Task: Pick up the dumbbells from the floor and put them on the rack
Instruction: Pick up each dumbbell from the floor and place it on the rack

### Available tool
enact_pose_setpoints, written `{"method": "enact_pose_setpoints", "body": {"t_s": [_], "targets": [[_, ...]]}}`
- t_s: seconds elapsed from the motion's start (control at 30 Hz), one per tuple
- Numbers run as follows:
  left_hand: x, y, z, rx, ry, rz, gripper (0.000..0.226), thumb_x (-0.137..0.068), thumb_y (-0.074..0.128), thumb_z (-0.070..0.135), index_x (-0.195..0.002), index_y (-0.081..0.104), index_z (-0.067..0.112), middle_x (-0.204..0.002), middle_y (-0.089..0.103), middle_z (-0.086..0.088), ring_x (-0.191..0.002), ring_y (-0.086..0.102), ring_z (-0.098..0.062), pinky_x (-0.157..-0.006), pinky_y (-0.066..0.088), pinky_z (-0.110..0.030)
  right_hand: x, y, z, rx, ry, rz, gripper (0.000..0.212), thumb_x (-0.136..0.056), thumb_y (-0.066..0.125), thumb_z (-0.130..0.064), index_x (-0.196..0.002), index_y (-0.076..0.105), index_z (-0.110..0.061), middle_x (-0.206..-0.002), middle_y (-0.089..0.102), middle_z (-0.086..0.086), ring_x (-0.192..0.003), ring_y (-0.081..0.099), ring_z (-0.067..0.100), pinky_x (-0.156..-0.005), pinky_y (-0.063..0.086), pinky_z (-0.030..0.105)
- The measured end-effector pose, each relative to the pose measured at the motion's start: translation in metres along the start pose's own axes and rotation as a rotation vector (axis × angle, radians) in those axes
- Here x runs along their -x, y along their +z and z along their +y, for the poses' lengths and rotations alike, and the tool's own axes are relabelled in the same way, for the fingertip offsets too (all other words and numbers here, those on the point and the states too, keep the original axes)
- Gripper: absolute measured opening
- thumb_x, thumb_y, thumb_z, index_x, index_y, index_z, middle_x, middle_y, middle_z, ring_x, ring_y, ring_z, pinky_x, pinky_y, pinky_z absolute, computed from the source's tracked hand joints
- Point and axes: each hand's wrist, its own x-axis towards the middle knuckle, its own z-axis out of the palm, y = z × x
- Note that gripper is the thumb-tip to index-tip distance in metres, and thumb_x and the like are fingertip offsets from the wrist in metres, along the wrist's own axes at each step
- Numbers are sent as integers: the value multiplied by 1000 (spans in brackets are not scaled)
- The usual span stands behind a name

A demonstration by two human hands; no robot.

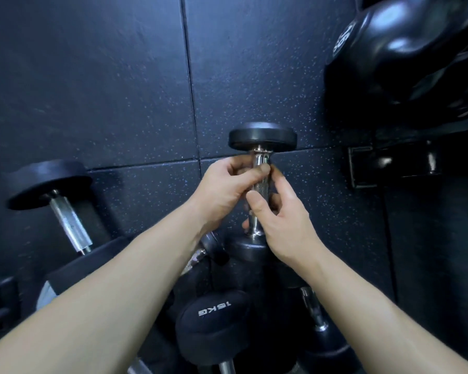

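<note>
both hands' fingers [264, 168] wrap the upright dumbbell [262, 136] handle, crowded by dumbbells below, open floor [92, 76] beyond.

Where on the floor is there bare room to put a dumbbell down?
Bare rubber floor lies beyond the left dumbbell and left of the dumbbell that both hands grip. A second patch lies between that dumbbell and the rack foot. It is crowded near the 15KG dumbbell.

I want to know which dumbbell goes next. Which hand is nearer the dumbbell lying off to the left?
The left hand. It grips the middle dumbbell's handle, on the side facing the left dumbbell; the right hand sits beyond that handle.
</note>
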Motion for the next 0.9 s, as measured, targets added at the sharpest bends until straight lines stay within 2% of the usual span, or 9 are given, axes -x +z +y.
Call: {"method": "enact_pose_setpoints", "body": {"t_s": [0.1, 0.17, 0.3, 0.43, 0.53, 0.6, 0.77, 0.83, 0.9], "targets": [[41, 21, 57, -41, -16, -101, 12, -98, 69, 10, -106, 73, 2, -87, 70, -21, -84, 55, -43, -73, 45, -49, 50, -9, -54, -62, -34, 49, 52, -99, 64, -35, -129, 40, -69, -88, 72, 4, -75, 76, 32, -83, 63, 48], [71, 40, 94, -85, -23, -151, 7, -96, 71, 10, -101, 75, 6, -86, 69, -23, -84, 55, -43, -71, 48, -45, 86, -16, -90, -109, -34, 92, 54, -100, 65, -31, -130, 40, -69, -89, 72, 3, -76, 76, 31, -82, 63, 44], [131, 91, 167, -216, -29, -222, 6, -94, 75, 11, -97, 79, 13, -83, 72, -14, -81, 58, -38, -75, 50, -48, 159, -35, -160, -221, -18, 207, 54, -84, 67, -57, -127, 41, -75, -92, 75, -10, -76, 78, 22, -88, 62, 48], [186, 156, 229, -350, -41, -329, 5, -92, 77, 14, -94, 82, 15, -86, 77, -10, -80, 66, -34, -78, 54, -48, 232, -64, -222, -296, -18, 337, 66, -81, 70, -69, -142, 45, -62, -119, 75, -6, -108, 75, 25, -102, 55, 56], [227, 216, 266, -447, -39, -440, 7, -91, 78, 14, -98, 82, 13, -95, 81, -11, -84, 75, -24, -83, 61, -43, 295, -97, -264, -308, -26, 463, 55, -94, 69, -47, -144, 46, -57, -122, 75, -6, -116, 72, 20, -107, 54, 51], [254, 259, 282, -510, -34, -525, 8, -92, 78, 14, -99, 81, 12, -99, 82, -12, -86, 77, -23, -86, 62, -44, 337, -120, -283, -297, -13, 531, 54, -97, 67, -42, -144, 45, -58, -120, 76, -11, -115, 72, 14, -106, 55, 46], [306, 379, 288, -640, -32, -762, 8, -95, 74, 16, -97, 82, 14, -95, 82, -13, -82, 76, -17, -72, 60, -28, 435, -185, -305, -339, 5, 773, 57, -99, 69, -24, -148, 48, -43, -123, 75, -15, -117, 69, 0, -108, 53, 31], [325, 431, 277, -694, -17, -845, 7, -94, 76, 23, -96, 82, 18, -101, 81, -19, -83, 74, -20, -74, 59, -33, 472, -214, -301, -359, 20, 865, 57, -99, 69, -23, -148, 49, -43, -125, 73, -20, -118, 67, -2, -109, 52, 29], [346, 482, 261, -714, -14, -912, 13, -90, 79, 30, -96, 82, 19, -103, 80, -20, -87, 73, -23, -84, 62, -48, 510, -245, -294, -377, 36, 950, 55, -98, 70, -25, -145, 49, -46, -126, 72, -23, -119, 66, -4, -109, 51, 27]]}}
